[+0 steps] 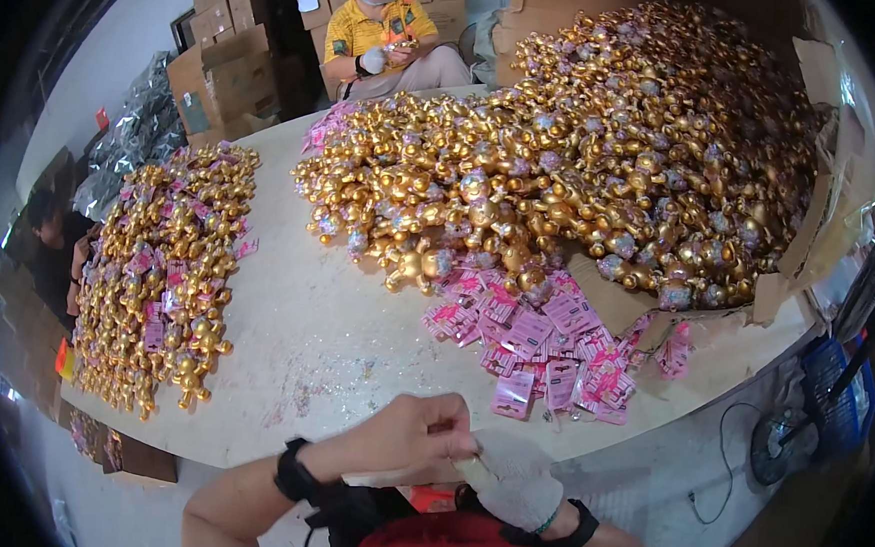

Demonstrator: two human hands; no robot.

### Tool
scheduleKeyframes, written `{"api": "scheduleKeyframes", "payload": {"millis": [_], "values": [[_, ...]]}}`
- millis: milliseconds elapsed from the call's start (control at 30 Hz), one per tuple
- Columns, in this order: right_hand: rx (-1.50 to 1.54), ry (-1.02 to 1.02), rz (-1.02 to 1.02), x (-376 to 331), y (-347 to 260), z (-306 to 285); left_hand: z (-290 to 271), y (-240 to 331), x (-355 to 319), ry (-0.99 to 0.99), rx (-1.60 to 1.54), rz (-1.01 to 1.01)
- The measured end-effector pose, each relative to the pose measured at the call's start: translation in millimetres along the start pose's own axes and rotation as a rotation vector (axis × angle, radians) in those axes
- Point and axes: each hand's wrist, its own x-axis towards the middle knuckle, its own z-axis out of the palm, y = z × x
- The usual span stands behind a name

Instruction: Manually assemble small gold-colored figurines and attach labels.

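At the near edge of the pale round table (pixel 333 347), my two hands meet. My left hand (pixel 397 440) is bare, wears a black wristband, and pinches the fingertips of the white glove (pixel 519 489) on my right hand (pixel 529 500). The gloved hand holds nothing that I can see. Just beyond it on the table, a scatter of pink tag cards (pixel 543 350) lies in front of a big heap of golden toy figures (pixel 585 152). A second, flatter spread of golden figures with pink tags (pixel 167 267) covers the table's left side.
Torn cardboard walls (pixel 811 226) hold the big heap on the right. A person in a yellow shirt (pixel 377 29) sits at the far side among stacked cardboard boxes (pixel 225 65). Another person (pixel 53 250) sits at the left. A fan (pixel 778 445) and a blue crate (pixel 836 388) stand to the lower right.
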Motion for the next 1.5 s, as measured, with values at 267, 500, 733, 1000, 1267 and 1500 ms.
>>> {"api": "scheduleKeyframes", "payload": {"millis": [267, 500, 733, 1000, 1267, 1500], "values": [[0.127, 0.19, -0.034, -8, 45, 26, -38, 23, 158, 0.35, 1.243, 0.709], [0.16, 0.114, -0.019, -11, 39, 25, -27, 9, 211, 0.392, 1.52, 0.469], [0.227, 0.092, -0.044, -12, 49, 26, -31, 14, 209, 0.302, 1.534, 0.539], [0.195, 0.079, 0.021, -15, 50, 28, -44, 28, 196, 0.408, 1.211, 0.727], [0.18, 0.085, 0.052, -11, 44, 26, -62, 10, 45, 0.462, -0.742, 0.443], [0.196, -0.16, 0.153, 0, 33, 16, -25, -56, -75, 0.322, -0.666, -0.031]]}}
